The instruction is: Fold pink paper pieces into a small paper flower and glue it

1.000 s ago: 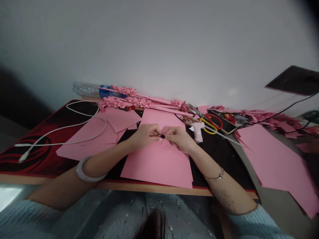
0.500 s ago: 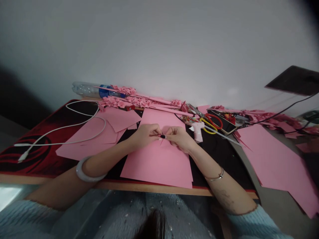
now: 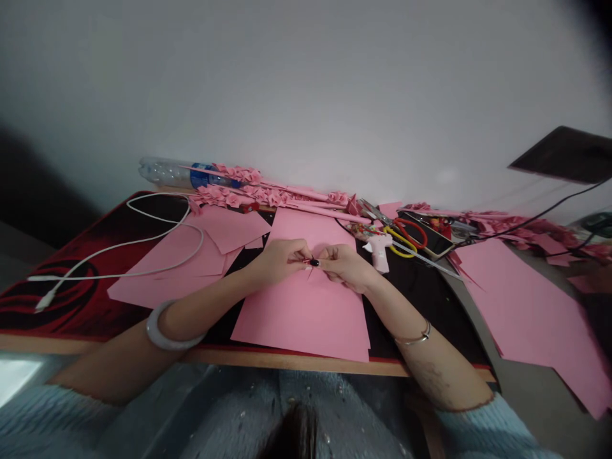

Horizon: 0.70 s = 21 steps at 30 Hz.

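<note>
Paper (image 3: 302, 315) lies pink beneath the left hand (image 3: 281, 259) and right hand (image 3: 348, 266), both pinching a small dark object (image 3: 314, 262).

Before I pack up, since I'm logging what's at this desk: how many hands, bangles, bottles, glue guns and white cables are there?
Hands: 2, left hand and right hand
Bangles: 2, pale bangle and silver bangle
Bottles: 1, plastic bottle
Glue guns: 1, pale pink glue gun
White cables: 1, looped white cable
Total: 7
</note>
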{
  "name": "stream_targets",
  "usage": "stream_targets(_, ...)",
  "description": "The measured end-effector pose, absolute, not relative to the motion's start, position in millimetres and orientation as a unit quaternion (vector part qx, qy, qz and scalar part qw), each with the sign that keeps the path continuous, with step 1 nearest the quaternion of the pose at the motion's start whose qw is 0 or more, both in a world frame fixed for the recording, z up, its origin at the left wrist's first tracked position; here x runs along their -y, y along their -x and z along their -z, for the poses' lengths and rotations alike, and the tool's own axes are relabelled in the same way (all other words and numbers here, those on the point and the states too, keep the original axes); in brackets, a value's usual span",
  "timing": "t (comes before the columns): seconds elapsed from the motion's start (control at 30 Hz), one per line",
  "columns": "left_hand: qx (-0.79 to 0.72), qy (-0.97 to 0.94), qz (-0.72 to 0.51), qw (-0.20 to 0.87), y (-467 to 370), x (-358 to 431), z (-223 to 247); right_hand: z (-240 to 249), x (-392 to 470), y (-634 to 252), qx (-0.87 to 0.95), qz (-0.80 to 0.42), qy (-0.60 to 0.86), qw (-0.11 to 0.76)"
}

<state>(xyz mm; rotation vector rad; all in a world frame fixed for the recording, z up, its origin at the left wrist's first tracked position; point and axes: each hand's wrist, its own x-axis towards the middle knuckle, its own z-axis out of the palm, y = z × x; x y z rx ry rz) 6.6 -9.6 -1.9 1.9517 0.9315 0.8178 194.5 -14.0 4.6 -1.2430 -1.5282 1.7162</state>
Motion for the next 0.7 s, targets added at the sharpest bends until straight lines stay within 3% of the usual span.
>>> stream_targets(0.23, -0.364, -0.684, -0.363, 0.517, -9.5, 7.4, 3.7, -4.8, 11.4, -193.3, 0.454, -0.713, 0.402, 0.353)
stream_targets(0.7, -0.350, -0.572, -0.393, 0.629, -8.9, 7.2, 2.6, -7.2, 13.1, -190.9, 0.460, -0.709, 0.374, 0.380)
